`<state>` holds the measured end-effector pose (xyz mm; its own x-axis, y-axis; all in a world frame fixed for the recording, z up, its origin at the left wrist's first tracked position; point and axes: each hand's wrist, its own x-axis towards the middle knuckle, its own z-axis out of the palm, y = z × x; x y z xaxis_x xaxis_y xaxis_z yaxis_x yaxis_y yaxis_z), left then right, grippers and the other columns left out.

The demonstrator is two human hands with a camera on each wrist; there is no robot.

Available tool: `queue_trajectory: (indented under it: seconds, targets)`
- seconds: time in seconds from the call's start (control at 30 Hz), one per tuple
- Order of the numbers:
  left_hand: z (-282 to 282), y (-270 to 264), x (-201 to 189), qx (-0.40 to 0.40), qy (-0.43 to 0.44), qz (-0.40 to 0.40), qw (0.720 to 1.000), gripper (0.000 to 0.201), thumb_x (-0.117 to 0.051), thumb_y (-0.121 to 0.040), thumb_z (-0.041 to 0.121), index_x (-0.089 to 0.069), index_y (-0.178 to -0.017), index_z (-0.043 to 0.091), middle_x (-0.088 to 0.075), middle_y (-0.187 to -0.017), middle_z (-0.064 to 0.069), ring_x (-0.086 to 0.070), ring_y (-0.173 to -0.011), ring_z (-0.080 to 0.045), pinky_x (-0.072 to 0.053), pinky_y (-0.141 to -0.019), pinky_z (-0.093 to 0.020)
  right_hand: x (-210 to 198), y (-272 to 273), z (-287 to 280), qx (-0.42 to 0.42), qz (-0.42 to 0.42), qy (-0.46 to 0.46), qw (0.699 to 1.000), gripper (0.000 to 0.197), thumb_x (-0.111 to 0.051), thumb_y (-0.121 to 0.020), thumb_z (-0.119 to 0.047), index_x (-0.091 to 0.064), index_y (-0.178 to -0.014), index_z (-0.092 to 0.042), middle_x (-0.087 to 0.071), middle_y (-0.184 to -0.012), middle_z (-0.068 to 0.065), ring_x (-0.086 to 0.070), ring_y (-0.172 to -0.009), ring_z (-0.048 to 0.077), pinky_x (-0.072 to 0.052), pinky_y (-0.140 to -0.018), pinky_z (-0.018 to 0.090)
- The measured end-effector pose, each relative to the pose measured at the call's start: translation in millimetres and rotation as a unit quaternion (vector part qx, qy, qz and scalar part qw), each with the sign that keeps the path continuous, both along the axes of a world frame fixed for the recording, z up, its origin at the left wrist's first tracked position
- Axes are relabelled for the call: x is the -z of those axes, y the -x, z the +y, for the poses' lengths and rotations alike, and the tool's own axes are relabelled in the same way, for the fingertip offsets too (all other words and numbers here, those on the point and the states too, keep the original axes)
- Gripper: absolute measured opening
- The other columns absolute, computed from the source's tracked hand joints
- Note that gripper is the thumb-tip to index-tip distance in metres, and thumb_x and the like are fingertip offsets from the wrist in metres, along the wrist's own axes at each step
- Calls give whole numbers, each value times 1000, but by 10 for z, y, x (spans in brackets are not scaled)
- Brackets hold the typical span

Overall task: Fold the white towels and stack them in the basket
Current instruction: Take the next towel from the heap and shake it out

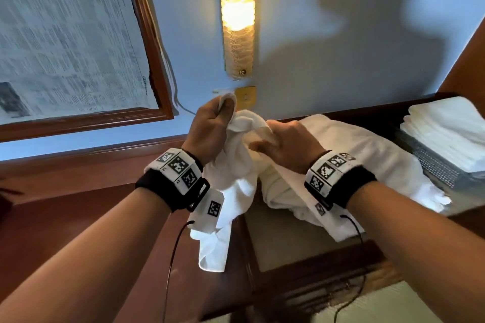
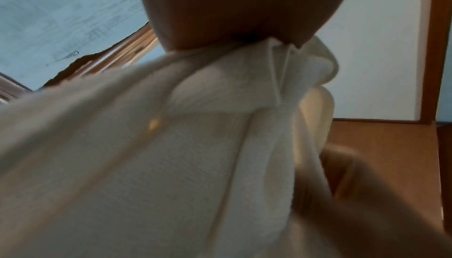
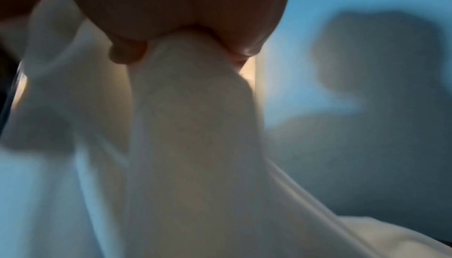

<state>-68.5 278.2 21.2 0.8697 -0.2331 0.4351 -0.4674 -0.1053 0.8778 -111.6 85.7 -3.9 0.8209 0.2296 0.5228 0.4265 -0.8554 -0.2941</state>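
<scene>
A white towel [image 1: 236,186] hangs bunched in the air between my two hands, above the wooden table. My left hand [image 1: 210,126] grips its upper corner in a fist; the wrist view shows the cloth [image 2: 171,156] gathered under my palm [image 2: 232,10]. Just to the right, my right hand [image 1: 283,144] pinches another part of the same towel [image 3: 195,127], its fingers [image 3: 127,53] curled into the fabric. A loose pile of white towels [image 1: 367,155] lies behind my right wrist. Folded towels [image 1: 446,128] are stacked in a mesh basket [image 1: 433,165] at the far right.
A dark wooden table [image 1: 78,204] stretches out below my arms. A lit wall lamp [image 1: 237,16] and a switch plate [image 1: 245,97] hang on the wall ahead. A wood-framed window covered in newspaper [image 1: 65,34] fills the upper left.
</scene>
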Motion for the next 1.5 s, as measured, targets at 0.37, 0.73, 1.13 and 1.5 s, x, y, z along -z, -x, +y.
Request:
queue_trajectory:
  seconds: [0.37,0.73,1.13,1.5]
  targets:
    - [-23,261,77,-57,-202,-45,977,40,-45,-103,48,-52,-69,27,-48,-63,12,-45,-70,-14,-36,-79,-40,890,97,-873,190,242,-180,934,18,-58,-97,-14,-66,-82,-19,-62,-83,5,-57,-83,24,-37,-71,28]
    - [-82,593,135,9,27,5,1000,27,-45,-100,39,-61,-82,26,-56,-80,8,-50,-77,-12,-43,-77,-37,-449,280,174,-43,38,-248,967,40,-60,-80,-40,-58,-68,-2,-52,-63,20,-40,-63,13,-38,-58,37]
    - [1119,1320,98,2,54,83,995,38,-49,-104,39,-62,-77,16,-62,-72,-2,-56,-74,-17,-47,-72,-38,-140,1237,1279,-32,81,-187,978,24,-65,-85,-38,-58,-76,-17,-57,-66,-5,-49,-61,13,-40,-59,29]
    - [2710,2152,-23,-124,81,75,986,45,-48,-105,36,-57,-63,23,-58,-62,7,-56,-72,-19,-46,-78,-36,1127,2057,1816,141,268,-41,952,16,-59,-91,-15,-75,-93,-13,-72,-94,14,-65,-93,34,-39,-66,30]
